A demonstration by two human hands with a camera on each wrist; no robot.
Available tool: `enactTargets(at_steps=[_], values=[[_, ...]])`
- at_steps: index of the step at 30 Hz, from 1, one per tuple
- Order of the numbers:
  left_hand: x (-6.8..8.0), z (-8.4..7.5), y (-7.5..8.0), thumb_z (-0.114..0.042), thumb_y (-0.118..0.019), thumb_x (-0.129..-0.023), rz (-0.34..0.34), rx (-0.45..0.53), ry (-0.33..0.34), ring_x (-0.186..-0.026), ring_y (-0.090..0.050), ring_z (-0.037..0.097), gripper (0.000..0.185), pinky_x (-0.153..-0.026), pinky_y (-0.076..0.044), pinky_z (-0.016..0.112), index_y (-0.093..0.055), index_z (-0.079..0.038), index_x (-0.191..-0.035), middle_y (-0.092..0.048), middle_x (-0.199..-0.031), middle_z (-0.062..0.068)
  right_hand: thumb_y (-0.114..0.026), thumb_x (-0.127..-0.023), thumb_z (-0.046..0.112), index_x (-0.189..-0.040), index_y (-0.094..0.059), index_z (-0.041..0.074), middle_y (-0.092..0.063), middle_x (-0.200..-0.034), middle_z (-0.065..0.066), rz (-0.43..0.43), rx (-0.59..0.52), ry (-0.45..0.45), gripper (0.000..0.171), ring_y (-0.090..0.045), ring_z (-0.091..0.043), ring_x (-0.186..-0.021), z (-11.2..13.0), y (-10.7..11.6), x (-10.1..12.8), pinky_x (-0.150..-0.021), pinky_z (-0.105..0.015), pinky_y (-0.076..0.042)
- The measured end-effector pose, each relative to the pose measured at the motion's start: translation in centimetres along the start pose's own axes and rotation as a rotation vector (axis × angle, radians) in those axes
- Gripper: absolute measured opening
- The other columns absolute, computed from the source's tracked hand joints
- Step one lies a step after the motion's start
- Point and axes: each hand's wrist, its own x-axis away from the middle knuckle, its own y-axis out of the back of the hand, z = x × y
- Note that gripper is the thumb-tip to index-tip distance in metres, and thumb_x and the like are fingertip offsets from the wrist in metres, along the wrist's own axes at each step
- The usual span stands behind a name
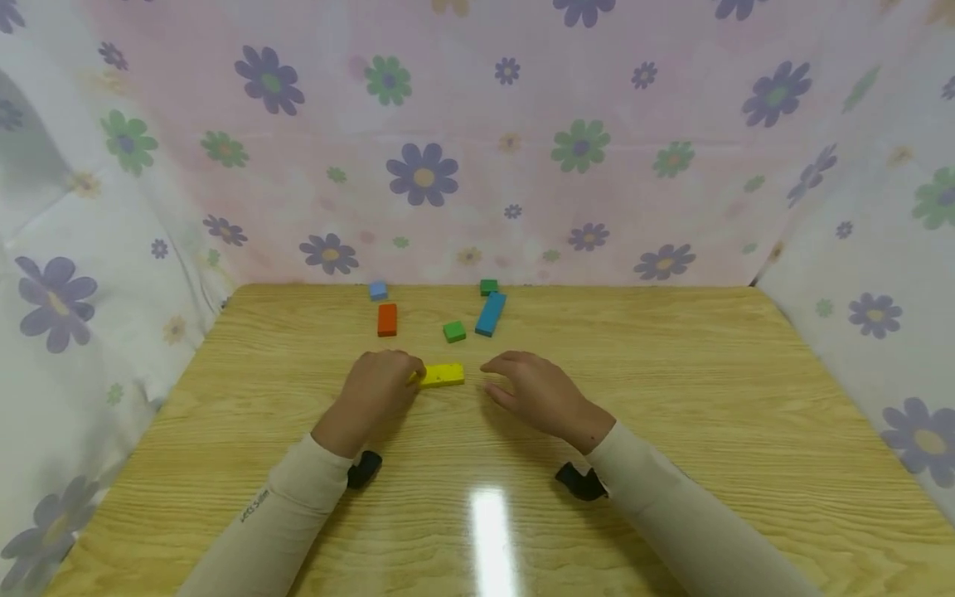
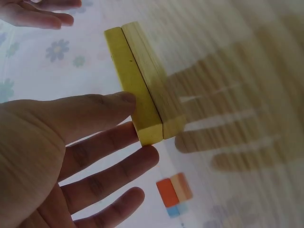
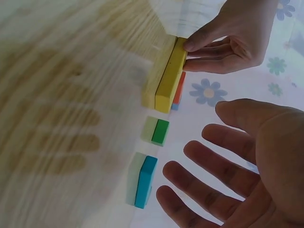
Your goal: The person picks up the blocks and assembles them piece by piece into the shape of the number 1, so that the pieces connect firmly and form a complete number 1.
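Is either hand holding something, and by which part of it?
The left hand pinches the yellow block by its left end; the right hand holds nothing.

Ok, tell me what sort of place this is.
Probably an indoor corner set up for handling toy blocks: a wood-grain table, flowered cloth hung behind and on both sides, and a yellow block and red block on the table.

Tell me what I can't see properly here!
Head view: the left end of the yellow block, mostly hidden by the left hand.
Head view: sleeve lettering, too small.
Left wrist view: part of the right hand, cut off by the edge.
Right wrist view: part of the red block, behind the yellow one.
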Motion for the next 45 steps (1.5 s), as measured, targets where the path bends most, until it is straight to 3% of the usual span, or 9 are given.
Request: enactTargets(at_steps=[7, 20, 30, 38, 45], values=[[0.3, -1.3, 0.2, -0.015, -0.081, -0.084, 0.038, 0.010, -0.013, -0.084, -0.071, 0.018, 0.017, -0.077, -0.058, 0.041, -0.079, -0.012, -0.101, -0.077, -0.098, 0.005, -0.068, -0.096, 0.023, -0.124, -0.070, 0.006, -0.070, -0.124, -0.011, -0.004, 0.003, 0.024, 0.033, -0.067, -0.027, -0.114, -0.7, -0.4, 1.1, -0.093, -0.042, -0.057], [0.3, -3.0, -0.2, -0.014, -0.083, -0.082, 0.090, 0.050, -0.100, -0.092, -0.072, 0.021, 0.020, -0.081, -0.057, 0.040, -0.079, -0.012, -0.102, -0.077, -0.102, 0.004, -0.069, -0.096, 0.023, -0.125, -0.069, 0.007, -0.068, -0.127, -0.010, -0.023, -0.038, 0.029, 0.034, -0.067, -0.027, -0.115, -1.2, -0.7, 3.5, -0.092, -0.042, -0.057], [0.6, -3.9, 0.0, -0.017, -0.084, -0.081, 0.094, 0.046, -0.158, -0.090, -0.072, 0.017, 0.020, -0.081, -0.058, 0.035, -0.080, -0.016, -0.101, -0.077, -0.102, 0.001, -0.071, -0.094, 0.022, -0.129, -0.067, 0.007, -0.066, -0.129, -0.010, -0.030, 0.001, 0.091, 0.038, -0.067, -0.025, -0.114, -1.3, -0.7, 3.7, -0.089, -0.038, -0.058], [0.6, -4.3, -0.1, -0.014, -0.082, -0.082, 0.079, 0.050, -0.242, -0.089, -0.073, 0.016, 0.019, -0.079, -0.059, 0.031, -0.081, -0.014, -0.101, -0.078, -0.099, 0.001, -0.070, -0.094, 0.023, -0.132, -0.064, 0.008, -0.064, -0.132, -0.010, 0.024, -0.028, 0.051, 0.041, -0.066, -0.025, -0.115, -1.7, -0.7, 3.8, -0.090, -0.038, -0.058], [0.8, -4.7, 0.0, -0.016, -0.083, -0.082, 0.096, 0.061, -0.261, -0.089, -0.072, 0.014, 0.020, -0.082, -0.058, 0.033, -0.081, -0.015, -0.102, -0.077, -0.098, -0.001, -0.073, -0.092, 0.023, -0.133, -0.063, 0.008, -0.063, -0.133, -0.010, 0.055, -0.054, 0.043, 0.045, -0.067, -0.014, -0.094, -1.7, -0.9, 3.8, -0.078, -0.029, -0.057]])
